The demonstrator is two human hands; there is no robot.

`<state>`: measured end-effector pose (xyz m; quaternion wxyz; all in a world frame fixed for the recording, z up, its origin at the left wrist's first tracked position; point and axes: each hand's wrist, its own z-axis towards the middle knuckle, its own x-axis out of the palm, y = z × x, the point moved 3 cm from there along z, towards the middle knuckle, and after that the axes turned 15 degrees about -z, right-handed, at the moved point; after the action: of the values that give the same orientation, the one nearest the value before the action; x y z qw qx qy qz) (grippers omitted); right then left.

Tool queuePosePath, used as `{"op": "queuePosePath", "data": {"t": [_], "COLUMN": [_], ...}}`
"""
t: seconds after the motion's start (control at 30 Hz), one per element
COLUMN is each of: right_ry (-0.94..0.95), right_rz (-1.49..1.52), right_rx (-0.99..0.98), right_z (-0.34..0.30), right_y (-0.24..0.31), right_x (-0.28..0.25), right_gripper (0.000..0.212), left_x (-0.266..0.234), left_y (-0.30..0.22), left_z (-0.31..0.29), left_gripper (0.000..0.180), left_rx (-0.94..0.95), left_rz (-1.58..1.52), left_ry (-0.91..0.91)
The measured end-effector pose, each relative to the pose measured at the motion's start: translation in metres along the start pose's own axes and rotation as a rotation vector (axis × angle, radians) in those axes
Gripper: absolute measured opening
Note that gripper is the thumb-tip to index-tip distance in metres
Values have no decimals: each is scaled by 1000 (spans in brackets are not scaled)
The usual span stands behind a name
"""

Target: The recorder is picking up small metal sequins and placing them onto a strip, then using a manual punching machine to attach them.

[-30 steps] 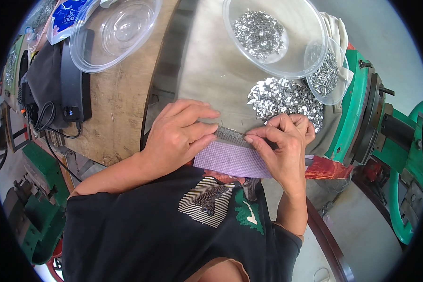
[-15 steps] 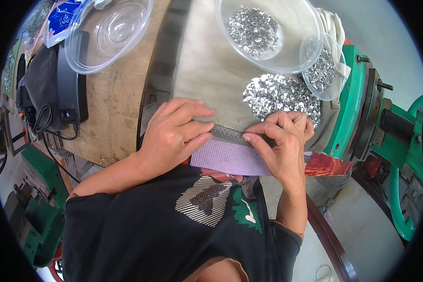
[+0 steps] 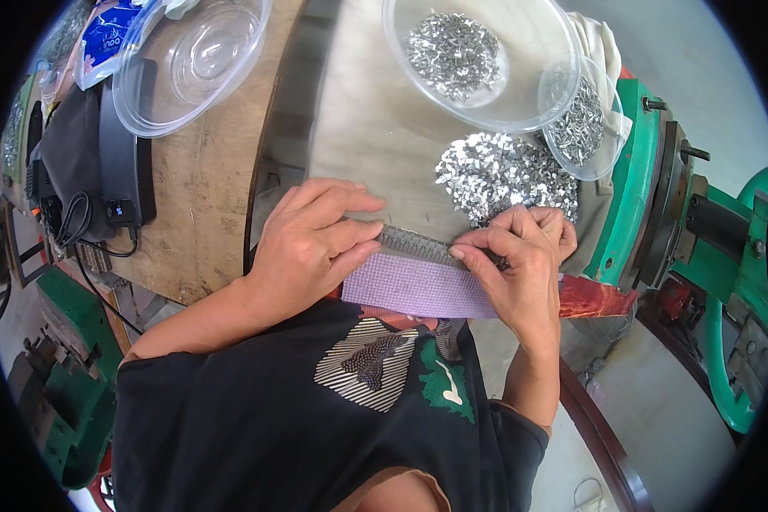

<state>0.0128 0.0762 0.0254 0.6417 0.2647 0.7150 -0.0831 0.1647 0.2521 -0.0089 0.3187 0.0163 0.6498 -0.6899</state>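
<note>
A narrow grey metal strip with a row of fine slots or teeth (image 3: 414, 245) lies crosswise at the near edge of the cloth-covered surface. My left hand (image 3: 311, 243) pinches its left end between thumb and fingers. At the other end my right hand (image 3: 520, 256) is closed, thumb and forefinger pressed against the strip; whether a small piece is also between them is hidden. A purple woven pad (image 3: 418, 286) lies just below the strip. Beyond my right hand is a heap of small shiny metal pieces (image 3: 503, 177).
Behind the heap stand a large clear plastic bowl (image 3: 520, 94) and a smaller clear tub (image 3: 613, 154), both holding metal pieces. Another clear bowl (image 3: 158, 115) sits on the wooden table (image 3: 200, 188) at left, beside a long black device (image 3: 126, 171). Green machinery (image 3: 631, 179) borders the right.
My right fingertips have slid slightly right along the strip, uncovering more of its toothed length. The left hand keeps its pinch. The whole view has shifted a little.
</note>
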Motion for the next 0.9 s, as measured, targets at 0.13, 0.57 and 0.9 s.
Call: {"op": "queuePosePath", "data": {"t": [0.13,0.57,0.9], "right_ry": [-3,-3,-5], "right_rz": [0,-3,-12], "right_rx": [-14,2,27], "right_z": [0,-2,-7], "right_y": [0,-2,-8], "right_x": [0,0,-4], "right_gripper": [14,14,13], "left_x": [0,0,0], "left_y": [1,1,1], "left_z": [-1,-1,-1], "left_gripper": [25,25,21], "left_rx": [-27,-3,-1], "left_rz": [-5,-3,-2], "left_ry": [23,19,13]}}
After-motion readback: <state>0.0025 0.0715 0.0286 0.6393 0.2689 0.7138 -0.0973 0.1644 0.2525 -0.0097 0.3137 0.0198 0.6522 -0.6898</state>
